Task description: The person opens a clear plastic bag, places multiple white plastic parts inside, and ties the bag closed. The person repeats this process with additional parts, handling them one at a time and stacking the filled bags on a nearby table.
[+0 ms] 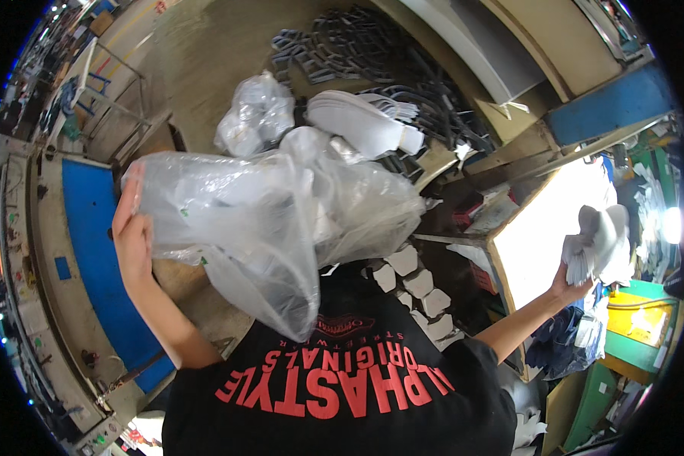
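My left hand (131,232) is raised at the left and grips the edge of a large clear plastic bag (258,220), which hangs crumpled in front of my black shirt. Out at the far right, my right hand (574,277) holds a bundle of white flat shoe insole pieces (600,243) above a bright white-topped table (555,228). Both arms are spread wide apart.
A second knotted clear bag (254,114) and a stack of white insoles (365,121) lie ahead on the floor, beside a heap of dark grey frame-like parts (372,53). White blocks (422,285) line up below the bag. A blue mat (91,251) lies at left, a blue beam (608,102) at right.
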Motion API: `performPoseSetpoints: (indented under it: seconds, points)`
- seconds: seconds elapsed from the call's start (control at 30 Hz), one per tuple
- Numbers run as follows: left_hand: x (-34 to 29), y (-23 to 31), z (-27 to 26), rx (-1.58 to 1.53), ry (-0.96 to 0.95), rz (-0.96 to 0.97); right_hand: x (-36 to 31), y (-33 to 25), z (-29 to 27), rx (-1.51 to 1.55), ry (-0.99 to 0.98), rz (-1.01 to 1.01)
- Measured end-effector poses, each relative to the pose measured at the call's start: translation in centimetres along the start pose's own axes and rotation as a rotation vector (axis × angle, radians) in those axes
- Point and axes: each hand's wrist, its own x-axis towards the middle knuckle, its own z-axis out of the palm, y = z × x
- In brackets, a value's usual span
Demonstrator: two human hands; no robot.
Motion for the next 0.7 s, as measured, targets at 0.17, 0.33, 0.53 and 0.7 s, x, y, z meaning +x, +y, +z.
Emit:
performPoseSetpoints:
  seconds: [0.17,0.33,0.53,0.7]
  points:
    - [2.0,0.4,-1.9,0.083,-0.08,-0.029,-11.9,0.2,13.2,0.426,-0.75,0.086]
    - [3.1,0.4,-3.2,0.117,-0.246,0.02,-23.2,4.0,24.9,0.468,-0.958,0.186]
    - [3.3,0.8,-5.6,0.099,-0.464,0.011,-38.7,10.5,29.4,0.015,-1.234,0.656]
    - [3.6,0.5,-7.6,0.039,-0.457,-0.02,-46.8,17.2,34.5,-0.292,-1.668,0.467]
